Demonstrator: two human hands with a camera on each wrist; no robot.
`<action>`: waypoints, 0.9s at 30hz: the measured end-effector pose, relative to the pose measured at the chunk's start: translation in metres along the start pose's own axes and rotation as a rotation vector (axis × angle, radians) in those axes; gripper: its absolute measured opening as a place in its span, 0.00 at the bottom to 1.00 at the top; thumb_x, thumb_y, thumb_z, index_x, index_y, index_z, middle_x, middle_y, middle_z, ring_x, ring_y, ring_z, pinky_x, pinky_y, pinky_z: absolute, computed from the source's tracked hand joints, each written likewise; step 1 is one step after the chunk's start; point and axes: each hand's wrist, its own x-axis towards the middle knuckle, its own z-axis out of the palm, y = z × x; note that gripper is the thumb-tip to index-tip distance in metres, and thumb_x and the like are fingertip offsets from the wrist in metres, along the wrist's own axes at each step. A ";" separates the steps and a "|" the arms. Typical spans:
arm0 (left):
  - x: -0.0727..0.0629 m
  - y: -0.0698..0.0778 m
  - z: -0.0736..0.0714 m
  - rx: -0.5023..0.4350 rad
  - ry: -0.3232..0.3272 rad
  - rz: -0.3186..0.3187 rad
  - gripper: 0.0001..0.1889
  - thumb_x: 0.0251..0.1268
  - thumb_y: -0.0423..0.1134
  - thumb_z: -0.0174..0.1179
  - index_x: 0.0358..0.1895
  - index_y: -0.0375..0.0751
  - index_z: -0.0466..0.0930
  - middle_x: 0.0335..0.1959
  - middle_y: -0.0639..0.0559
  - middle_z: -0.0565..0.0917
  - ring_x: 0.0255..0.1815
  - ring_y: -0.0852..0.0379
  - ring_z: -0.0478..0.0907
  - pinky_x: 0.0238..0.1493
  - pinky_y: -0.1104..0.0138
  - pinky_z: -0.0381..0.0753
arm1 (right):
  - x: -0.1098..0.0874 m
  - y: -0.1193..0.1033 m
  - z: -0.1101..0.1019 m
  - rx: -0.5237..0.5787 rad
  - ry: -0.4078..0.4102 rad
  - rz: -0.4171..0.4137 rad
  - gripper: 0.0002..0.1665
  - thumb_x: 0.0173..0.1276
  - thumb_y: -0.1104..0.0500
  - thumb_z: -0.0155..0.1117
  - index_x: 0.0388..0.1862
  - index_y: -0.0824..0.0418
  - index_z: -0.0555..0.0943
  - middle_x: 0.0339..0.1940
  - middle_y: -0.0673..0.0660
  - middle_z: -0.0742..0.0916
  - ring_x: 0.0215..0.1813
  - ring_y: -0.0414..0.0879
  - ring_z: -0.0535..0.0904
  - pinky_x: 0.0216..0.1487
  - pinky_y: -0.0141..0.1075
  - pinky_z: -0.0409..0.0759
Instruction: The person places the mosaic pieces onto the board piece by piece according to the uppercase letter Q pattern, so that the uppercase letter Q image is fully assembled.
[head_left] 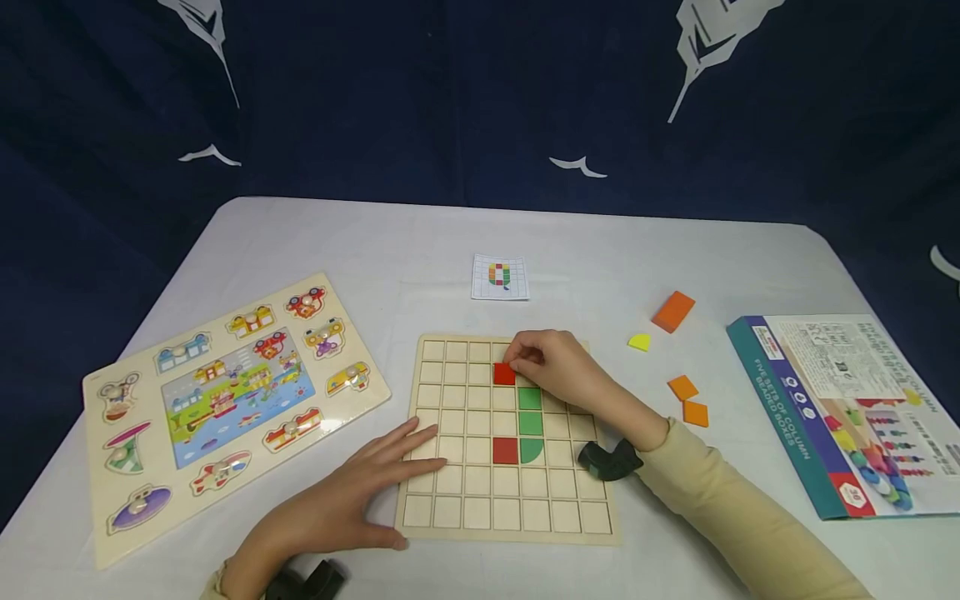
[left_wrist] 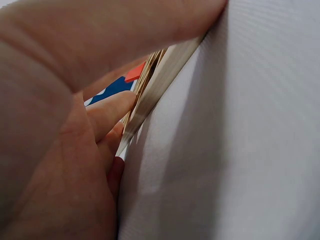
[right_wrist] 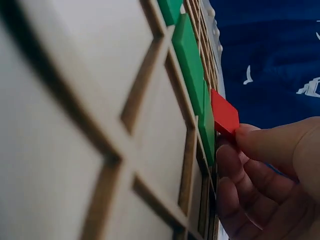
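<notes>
My right hand (head_left: 558,367) pinches a red square tile (right_wrist: 225,114) between thumb and fingers, over an upper cell of the wooden grid board (head_left: 447,508). Below it on the board are green square tiles (head_left: 530,399), a green rounded-corner tile (head_left: 532,451) and a second red square tile (head_left: 506,451). My left hand (head_left: 352,492) rests at the board's left edge with its fingers spread. Its thumb lies near the lower left corner, and in the left wrist view the fingers touch the board's side (left_wrist: 165,82). The right hand hides some upper right cells.
A small pattern card (head_left: 500,277) lies behind the board. To the right are an orange-red block (head_left: 673,311), a yellow rounded piece (head_left: 640,342), orange square tiles (head_left: 683,387) and a flat box (head_left: 847,417). A wooden vehicle puzzle (head_left: 236,408) lies on the left.
</notes>
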 end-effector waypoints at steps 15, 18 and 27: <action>0.001 0.001 0.000 -0.003 -0.006 -0.004 0.45 0.41 0.39 0.74 0.69 0.58 0.63 0.74 0.55 0.51 0.73 0.51 0.39 0.61 0.47 0.60 | -0.012 0.002 -0.014 -0.046 -0.032 -0.043 0.10 0.63 0.66 0.62 0.44 0.63 0.84 0.37 0.49 0.83 0.39 0.42 0.77 0.42 0.38 0.75; 0.001 0.000 0.000 -0.003 -0.005 -0.001 0.45 0.41 0.39 0.74 0.69 0.57 0.63 0.74 0.55 0.51 0.73 0.51 0.39 0.61 0.47 0.61 | -0.023 0.006 -0.027 -0.011 -0.003 -0.015 0.11 0.63 0.66 0.63 0.45 0.64 0.84 0.38 0.50 0.83 0.37 0.43 0.76 0.38 0.37 0.76; -0.001 0.000 0.000 0.000 0.010 0.022 0.45 0.41 0.38 0.74 0.69 0.56 0.63 0.74 0.54 0.52 0.73 0.50 0.39 0.61 0.47 0.60 | -0.076 0.026 -0.070 0.066 0.128 0.143 0.12 0.68 0.64 0.58 0.47 0.66 0.82 0.46 0.57 0.84 0.48 0.47 0.77 0.46 0.32 0.76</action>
